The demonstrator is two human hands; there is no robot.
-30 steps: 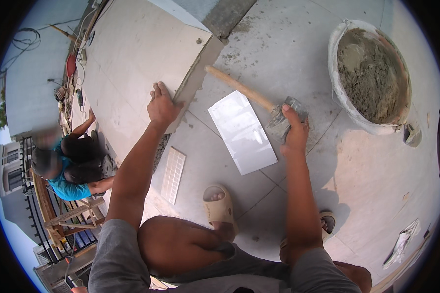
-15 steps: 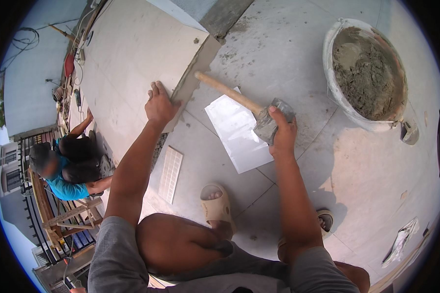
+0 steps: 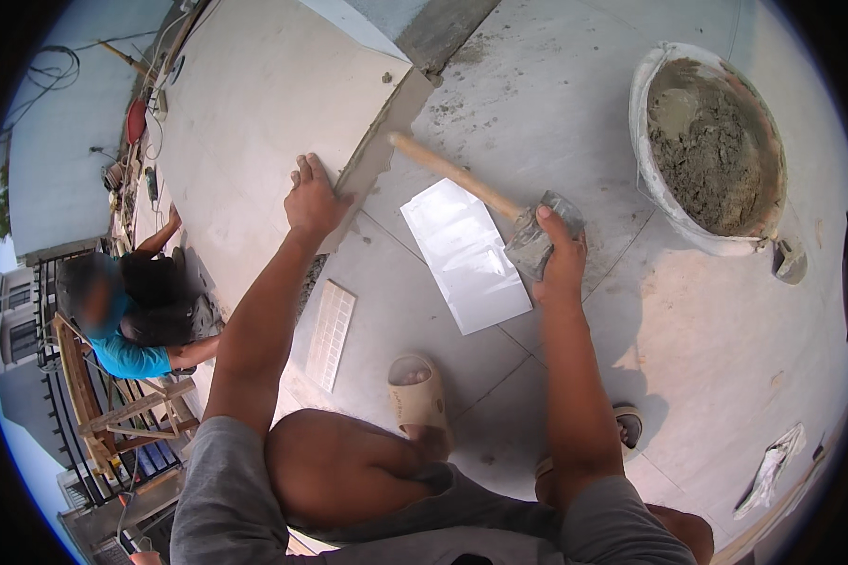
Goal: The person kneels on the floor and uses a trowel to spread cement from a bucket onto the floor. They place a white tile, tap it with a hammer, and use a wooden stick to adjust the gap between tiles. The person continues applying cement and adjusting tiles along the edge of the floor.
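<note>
My left hand (image 3: 316, 202) rests with fingers apart on the large pale tile slab (image 3: 236, 122), beside its mortar-smeared right edge. My right hand (image 3: 561, 264) grips a mallet (image 3: 457, 177) by its grimy, blocky head, the wooden handle pointing up-left toward that edge. Under the handle, a white sheet (image 3: 466, 268) lies on the grey tiled floor. A small pale gridded strip (image 3: 332, 334) lies left of it, just below the slab's corner.
A bucket of wet mortar (image 3: 644, 146) stands at the right, a small metal tool (image 3: 790, 264) beside it. At the left a co-worker in turquoise (image 3: 137, 353) crouches by a wooden frame (image 3: 132, 414), cables and tools (image 3: 151, 184). A crumpled white scrap (image 3: 771, 471) lies lower right.
My right hand and the mallet shifted left, then back slightly right, ending a little left of where they were. My left hand stays on the slab. The co-worker's head has shifted.
</note>
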